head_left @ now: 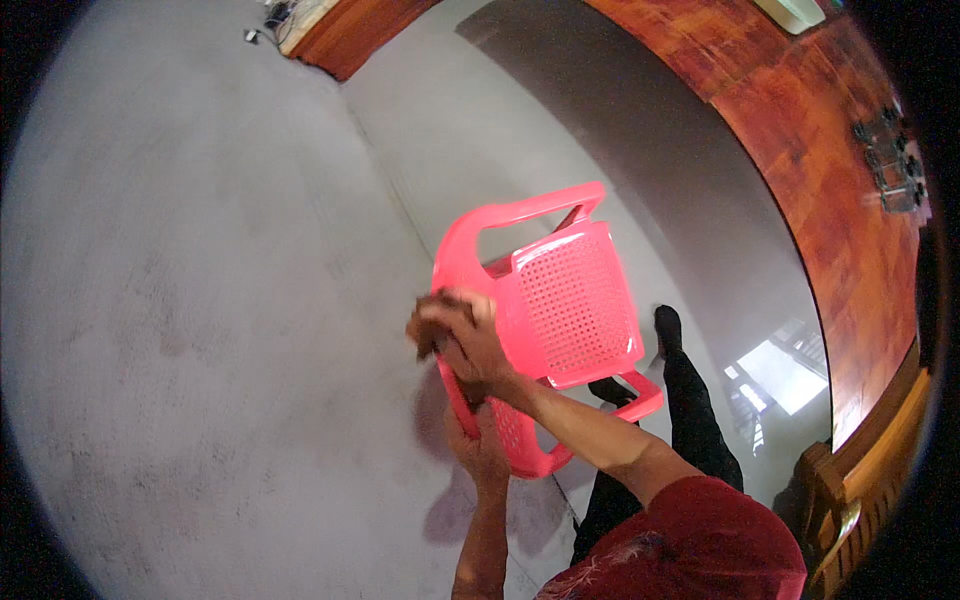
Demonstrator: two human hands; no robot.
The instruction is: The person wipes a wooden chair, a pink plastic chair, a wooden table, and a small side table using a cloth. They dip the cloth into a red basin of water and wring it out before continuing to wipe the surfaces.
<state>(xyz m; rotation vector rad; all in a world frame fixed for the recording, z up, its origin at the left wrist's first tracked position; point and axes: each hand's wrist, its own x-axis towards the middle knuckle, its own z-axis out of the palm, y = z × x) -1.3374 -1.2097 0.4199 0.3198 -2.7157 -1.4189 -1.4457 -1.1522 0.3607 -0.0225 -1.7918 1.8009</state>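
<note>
Gripping the pink chair by its backrest, likely to steady it: my left fingers, beside my right fingers, whose blurred hold I cannot tell.

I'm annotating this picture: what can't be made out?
All in the head view:
Right hand: grip details, blurred.
Left hand: fingers, partly hidden by the pink chair.
Chair legs: mostly hidden by its seat.
Wooden furniture: cut off by the lower-right rim.
Clear items at right: too small.

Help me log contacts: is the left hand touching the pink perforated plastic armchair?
Touching. The head view shows the left hand closed on the armchair at its backrest rim, without visible gap.
</note>
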